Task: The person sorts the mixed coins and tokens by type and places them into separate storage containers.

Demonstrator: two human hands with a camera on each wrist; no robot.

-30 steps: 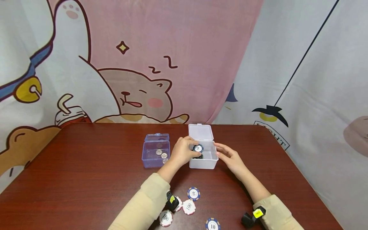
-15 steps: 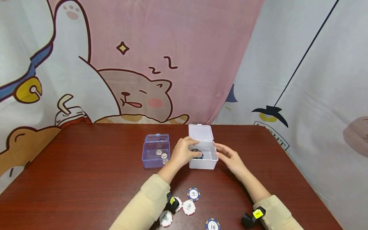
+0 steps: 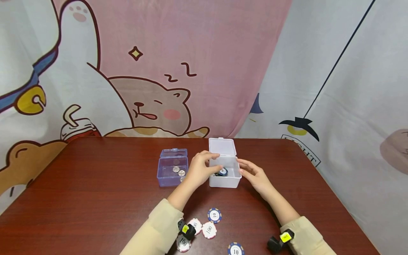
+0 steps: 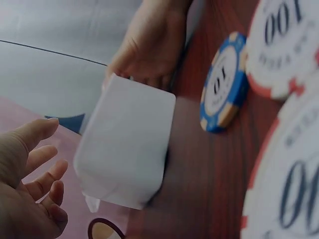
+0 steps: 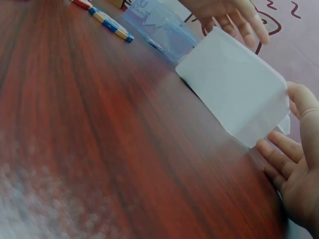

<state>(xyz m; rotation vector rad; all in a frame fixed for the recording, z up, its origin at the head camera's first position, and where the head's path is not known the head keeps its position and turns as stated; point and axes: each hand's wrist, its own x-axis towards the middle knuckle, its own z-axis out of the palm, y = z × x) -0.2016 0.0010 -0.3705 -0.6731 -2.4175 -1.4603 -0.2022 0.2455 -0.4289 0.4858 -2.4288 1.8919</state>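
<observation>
A white plastic box point(image 3: 225, 182) stands on the table with its lid point(image 3: 222, 146) tipped back. Inside, towards its left, lie dark poker chips point(image 3: 223, 171). My left hand point(image 3: 200, 169) is over the box's left rim, thumb and fingers spread apart with nothing between them; the left wrist view shows this hand point(image 4: 30, 179) loosely curled beside the box. On the opposite side, my right hand point(image 3: 259, 180) rests its fingertips against the right wall. In the right wrist view, the thumb and fingers of that hand point(image 5: 299, 164) lie along the box's edge point(image 5: 239, 89).
Left of the white box is a see-through blue box point(image 3: 169, 181), lid raised, with several silver coins point(image 3: 181, 173) inside. Nearer on the table point(image 3: 95, 198) lie blue 10 chips point(image 3: 214, 215) and white 100 chips point(image 3: 209, 230). A printed cloth point(image 3: 223, 71) hangs behind.
My left hand has let go of a dark chip, which dropped into the white box, and has drawn slightly left with its fingers spread. My right hand has stayed in place.
</observation>
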